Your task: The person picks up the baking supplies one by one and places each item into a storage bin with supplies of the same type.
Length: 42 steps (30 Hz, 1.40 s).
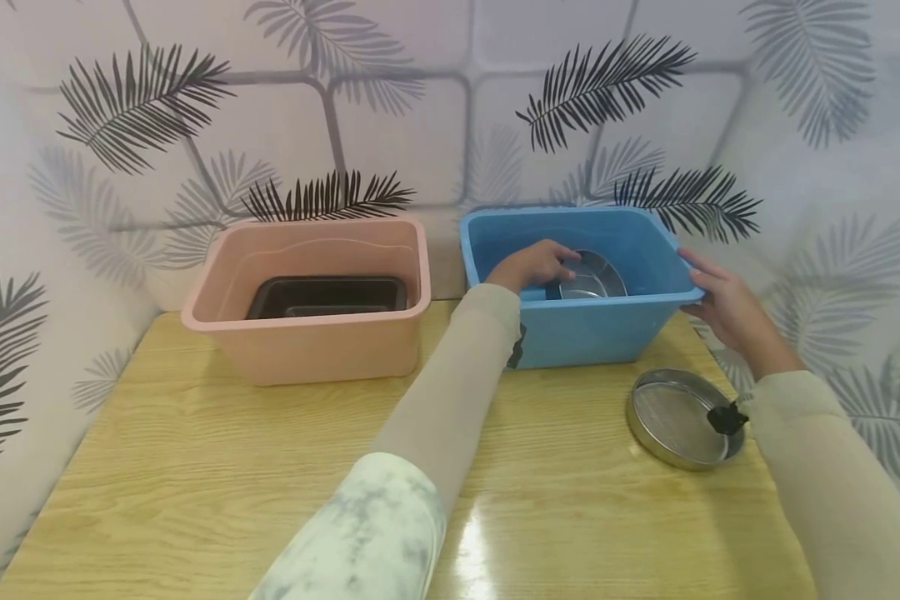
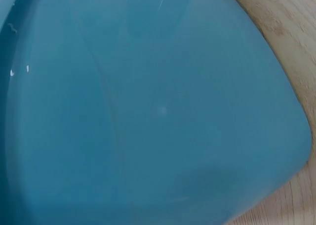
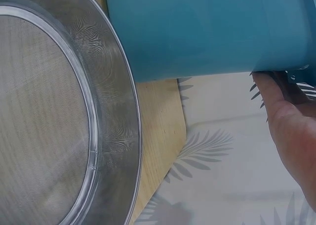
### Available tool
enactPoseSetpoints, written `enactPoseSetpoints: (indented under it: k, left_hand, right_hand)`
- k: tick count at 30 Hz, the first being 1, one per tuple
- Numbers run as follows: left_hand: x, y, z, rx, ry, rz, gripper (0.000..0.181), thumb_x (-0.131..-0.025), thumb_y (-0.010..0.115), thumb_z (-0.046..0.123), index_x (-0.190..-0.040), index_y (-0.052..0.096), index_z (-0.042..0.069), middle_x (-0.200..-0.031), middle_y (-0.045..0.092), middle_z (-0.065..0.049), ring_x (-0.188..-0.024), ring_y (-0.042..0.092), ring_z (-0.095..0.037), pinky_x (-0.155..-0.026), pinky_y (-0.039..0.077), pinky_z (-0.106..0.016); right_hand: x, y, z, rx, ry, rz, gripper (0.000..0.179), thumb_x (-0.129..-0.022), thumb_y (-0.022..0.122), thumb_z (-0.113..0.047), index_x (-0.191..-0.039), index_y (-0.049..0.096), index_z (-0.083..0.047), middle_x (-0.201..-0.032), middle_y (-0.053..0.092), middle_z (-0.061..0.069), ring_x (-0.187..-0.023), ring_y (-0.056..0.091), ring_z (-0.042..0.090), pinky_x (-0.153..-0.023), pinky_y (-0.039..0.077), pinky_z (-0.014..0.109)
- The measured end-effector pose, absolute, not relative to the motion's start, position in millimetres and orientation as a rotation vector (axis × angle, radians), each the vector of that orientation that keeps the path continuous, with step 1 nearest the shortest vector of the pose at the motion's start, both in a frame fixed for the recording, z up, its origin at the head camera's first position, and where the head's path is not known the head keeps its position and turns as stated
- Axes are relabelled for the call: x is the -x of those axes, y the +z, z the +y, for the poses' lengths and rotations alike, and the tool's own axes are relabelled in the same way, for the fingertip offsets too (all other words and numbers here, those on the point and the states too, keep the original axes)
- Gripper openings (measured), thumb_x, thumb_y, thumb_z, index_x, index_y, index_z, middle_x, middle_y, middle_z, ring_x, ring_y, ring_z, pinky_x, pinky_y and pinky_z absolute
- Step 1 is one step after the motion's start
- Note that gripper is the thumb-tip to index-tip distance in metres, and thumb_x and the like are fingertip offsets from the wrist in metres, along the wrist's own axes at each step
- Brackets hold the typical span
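A blue plastic bin (image 1: 585,333) stands at the back right of the table, with a round metal pan (image 1: 603,271) tilted inside it. My left hand (image 1: 534,265) reaches over the bin's front wall and pinches the pan's left edge. At the bin's right end, my right hand (image 1: 735,312) grips the rim, fingers on top and thumb below; part of this hand shows in the right wrist view. On the table under my right wrist lies a round metal sieve (image 1: 678,417), its mesh (image 3: 42,116) large in the right wrist view. The left wrist view holds only the bin's wall (image 2: 163,111).
To the left stands a pink plastic bin (image 1: 315,350) with a black rectangular tray (image 1: 330,292) inside. Both bins are close to the leaf-patterned wall covering (image 1: 450,125). The wooden table (image 1: 217,483) extends toward me, its right edge near the sieve.
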State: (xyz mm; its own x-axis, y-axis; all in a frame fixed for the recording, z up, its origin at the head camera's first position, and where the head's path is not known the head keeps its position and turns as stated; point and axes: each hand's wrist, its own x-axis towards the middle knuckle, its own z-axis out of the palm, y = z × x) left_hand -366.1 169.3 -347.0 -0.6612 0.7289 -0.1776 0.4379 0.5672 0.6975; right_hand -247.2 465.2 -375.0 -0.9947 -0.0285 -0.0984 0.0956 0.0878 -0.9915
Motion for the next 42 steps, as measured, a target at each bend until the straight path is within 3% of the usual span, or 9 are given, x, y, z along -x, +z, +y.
enactPoseSetpoints:
  k: [4,12,20,35,42]
  left_hand:
    - [369,-349,166,-0.942,0.878,2.377,0.050,-0.105,0.054,0.019,-0.154,0.044,0.015,-0.162,0.039,-0.002,-0.151,0.030,-0.020,-0.120,0.033,-0.031]
    - [371,-347,158,-0.916,1.141,2.280,0.048,-0.106,0.052,0.016,-0.154,0.043,0.010,-0.156,0.045,-0.015,-0.143,0.044,-0.025,-0.114,0.043,-0.037]
    - [364,-339,156,-0.848,1.412,2.042,0.047,-0.105,0.054,0.013,-0.151,0.047,0.014,-0.155,0.047,-0.008,-0.141,0.048,-0.021,-0.109,0.048,-0.038]
    - [328,-331,146,-1.057,1.542,1.871,0.048,-0.103,0.059,0.016,-0.150,0.049,0.013,-0.147,0.056,-0.007,-0.131,0.056,-0.013,-0.102,0.052,-0.026]
    - [305,-333,141,-1.173,1.541,1.784,0.052,-0.103,0.060,0.019,-0.152,0.045,0.012,-0.148,0.055,-0.007,-0.127,0.058,-0.012,-0.104,0.051,-0.026]
  right_hand:
    - [247,-375,463,-0.074,-2.067,2.239,0.060,-0.110,0.037,-0.031,-0.163,0.011,-0.023,-0.170,-0.004,0.009,-0.154,0.001,0.041,-0.123,0.005,0.059]
    - [249,-378,461,-0.060,-2.089,2.202,0.060,-0.110,0.037,-0.030,-0.164,0.010,-0.023,-0.170,-0.004,0.008,-0.154,-0.001,0.040,-0.123,0.004,0.059]
    - [249,-376,460,-0.058,-2.105,2.190,0.061,-0.110,0.039,-0.031,-0.163,0.011,-0.024,-0.170,-0.005,0.007,-0.154,-0.002,0.040,-0.123,0.003,0.059]
    - [248,-374,462,-0.082,-2.106,2.187,0.060,-0.110,0.039,-0.031,-0.163,0.012,-0.025,-0.171,-0.004,0.005,-0.154,-0.002,0.039,-0.123,0.002,0.058]
    - [249,-376,465,-0.073,-2.092,2.195,0.059,-0.111,0.036,-0.031,-0.163,0.010,-0.024,-0.170,-0.004,0.006,-0.154,-0.002,0.039,-0.123,0.001,0.059]
